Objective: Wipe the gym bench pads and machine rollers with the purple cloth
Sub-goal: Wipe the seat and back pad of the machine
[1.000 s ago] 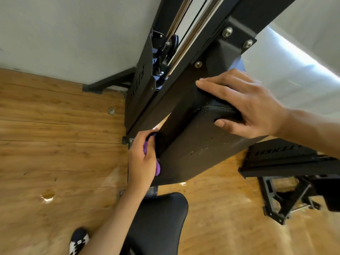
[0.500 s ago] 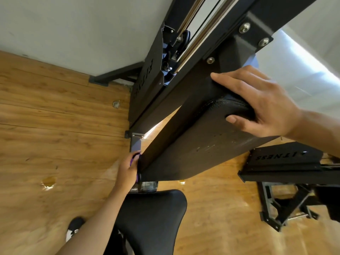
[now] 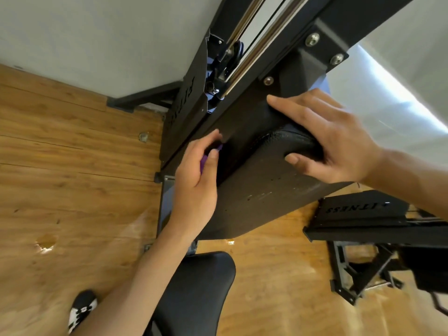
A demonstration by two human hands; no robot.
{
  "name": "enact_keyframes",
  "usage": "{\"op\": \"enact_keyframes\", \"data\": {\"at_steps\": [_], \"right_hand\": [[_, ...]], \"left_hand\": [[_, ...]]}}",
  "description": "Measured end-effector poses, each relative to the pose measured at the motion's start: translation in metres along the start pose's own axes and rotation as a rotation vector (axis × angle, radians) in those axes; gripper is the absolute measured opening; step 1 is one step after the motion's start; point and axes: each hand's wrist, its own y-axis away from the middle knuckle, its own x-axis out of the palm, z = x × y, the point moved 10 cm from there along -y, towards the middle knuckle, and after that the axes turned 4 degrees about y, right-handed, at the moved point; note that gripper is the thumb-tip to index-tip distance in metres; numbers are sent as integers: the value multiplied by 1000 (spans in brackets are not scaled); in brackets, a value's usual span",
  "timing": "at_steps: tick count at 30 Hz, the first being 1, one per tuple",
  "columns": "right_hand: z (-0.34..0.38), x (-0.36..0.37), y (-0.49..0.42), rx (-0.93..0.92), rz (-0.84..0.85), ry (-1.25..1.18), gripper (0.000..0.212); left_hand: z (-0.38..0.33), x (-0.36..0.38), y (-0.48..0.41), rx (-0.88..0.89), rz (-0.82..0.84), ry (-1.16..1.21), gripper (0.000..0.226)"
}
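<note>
- Nearest, bottom edge: black-and-white shoe (image 3: 82, 311) on the wooden floor (image 3: 72, 202). Just beside it, glossy black seat pad (image 3: 198, 287), touched by neither grip.
- Next out: left grip (image 3: 196, 180) clenched on the purple cloth (image 3: 204, 163), fingers curled round it, pressed to the left side edge of the back pad (image 3: 266, 195). Only a sliver of cloth showing between thumb and fingers; rest hidden in the palm.
- Judged step: wiping the pad's narrow side edge, toward its upper end. Front face and seat pad possibly left to do; cannot tell. No rollers in view.
- Cloth, judged: light, soft, limp. Bunches easily, so best kept wadded in the palm with fingers behind it for pressure.
- Pad, judged: firm foam under grained vinyl, slightly yielding, bolted to the machine. No lifting called for, only steadying; top end the natural place to hold.
- Farther: right grip (image 3: 334, 141) wrapped over the pad's top end, fingers across the top and back, thumb on the front face. Reads as a steadying hold.
- Behind: black machine frame (image 3: 351, 20) with bolts, guide rods (image 3: 270, 40) and cable running up. Second black base plate (image 3: 358, 209) on the floor to the right.
- Farthest: pale wall (image 3: 97, 44).
</note>
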Motion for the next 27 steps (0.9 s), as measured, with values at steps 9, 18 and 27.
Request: {"op": "enact_keyframes", "data": {"at_steps": [9, 18, 27], "right_hand": [[3, -1, 3, -1, -57, 97, 69], [8, -4, 4, -37, 55, 53, 68], [10, -3, -1, -52, -38, 52, 67]], "left_hand": [[-2, 9, 8, 148, -14, 85, 29], [-64, 30, -9, 343, -50, -70, 33], [199, -73, 56, -278, 46, -377, 20]]}}
